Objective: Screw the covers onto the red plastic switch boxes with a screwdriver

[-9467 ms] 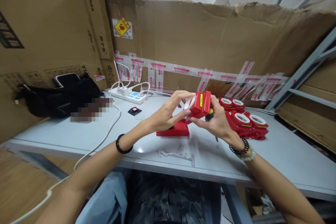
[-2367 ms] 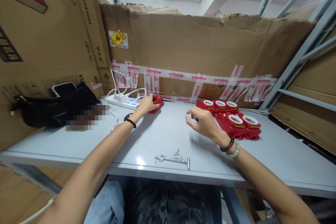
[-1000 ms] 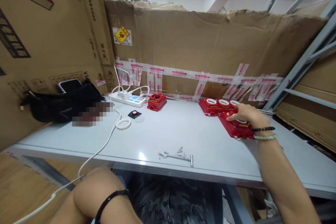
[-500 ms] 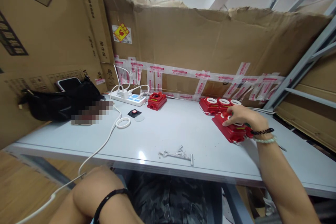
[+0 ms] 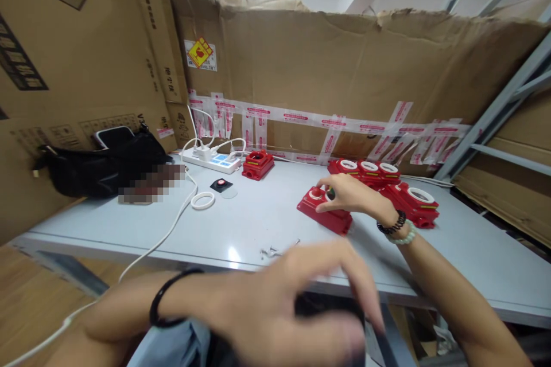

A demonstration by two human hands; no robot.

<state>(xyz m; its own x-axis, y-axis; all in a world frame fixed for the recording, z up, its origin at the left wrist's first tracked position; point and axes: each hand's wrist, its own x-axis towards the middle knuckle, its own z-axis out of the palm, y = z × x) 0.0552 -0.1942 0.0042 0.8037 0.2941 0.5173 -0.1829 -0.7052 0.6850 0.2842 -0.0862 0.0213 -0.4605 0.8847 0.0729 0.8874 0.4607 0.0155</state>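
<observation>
My right hand (image 5: 355, 194) grips the top of a red push-button control box (image 5: 330, 219), which shows a round red knob and part of something green under my fingers. The box sits tilted or turned over the right middle of the table; whether its base touches the tabletop I cannot tell. My left hand (image 5: 279, 298), blurred, is held out over the table's front edge with thumb and fingers apart and nothing between them. Several screws (image 5: 271, 252) lie just beyond it, partly covered. Right of the held box stands another red housing (image 5: 424, 215) with a white ring.
Red housings with white rings (image 5: 370, 166) line the back right. A lone red housing (image 5: 257, 165) stands beside a white power strip (image 5: 210, 159). Nearby lie a white ring (image 5: 202, 200), a black square part (image 5: 221, 184) and a cable. A black bag (image 5: 99, 169) rests at left.
My right hand has moved left with the red control box, away from the other housings. My left hand has come up from below the table edge, now covering the metal T-shaped tool.
</observation>
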